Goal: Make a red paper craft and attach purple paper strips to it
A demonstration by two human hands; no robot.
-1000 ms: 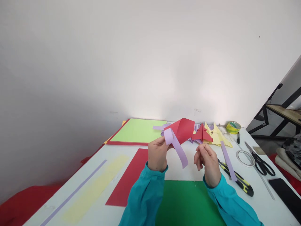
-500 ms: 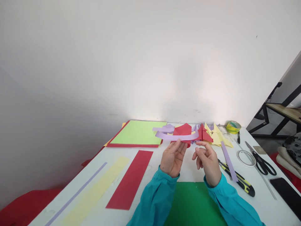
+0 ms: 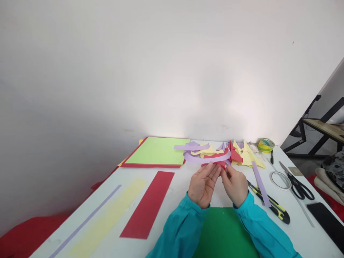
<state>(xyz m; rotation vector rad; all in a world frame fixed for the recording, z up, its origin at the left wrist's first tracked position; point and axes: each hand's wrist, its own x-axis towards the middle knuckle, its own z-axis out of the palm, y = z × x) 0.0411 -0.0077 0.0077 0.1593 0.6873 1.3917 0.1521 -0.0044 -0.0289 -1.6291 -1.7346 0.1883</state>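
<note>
A red folded paper piece (image 3: 220,163) is held up above the table between my two hands. My left hand (image 3: 202,184) grips its lower edge, palm toward me and fingers together. With thumb and fingertips, my right hand (image 3: 235,184) pinches the lower right end of the same piece. A curved light purple paper strip (image 3: 204,159) runs across the front of the red paper; how the two are joined is hidden. Right behind lie a wavy yellow paper strip (image 3: 205,153) and a straight purple strip (image 3: 185,147).
Folded yellow paper shapes (image 3: 248,157) stand by the wall. At right lie a utility knife (image 3: 276,209), black scissors (image 3: 298,186), a tape roll (image 3: 274,180) and a phone-like black slab (image 3: 326,222). A red strip (image 3: 150,204), green sheet (image 3: 225,233) and light green paper stack (image 3: 158,150) rest on the table.
My right hand has come in from the right and closed on the red paper's end. The red paper has tipped lower and moved slightly right, uncovering the wavy yellow strip behind.
</note>
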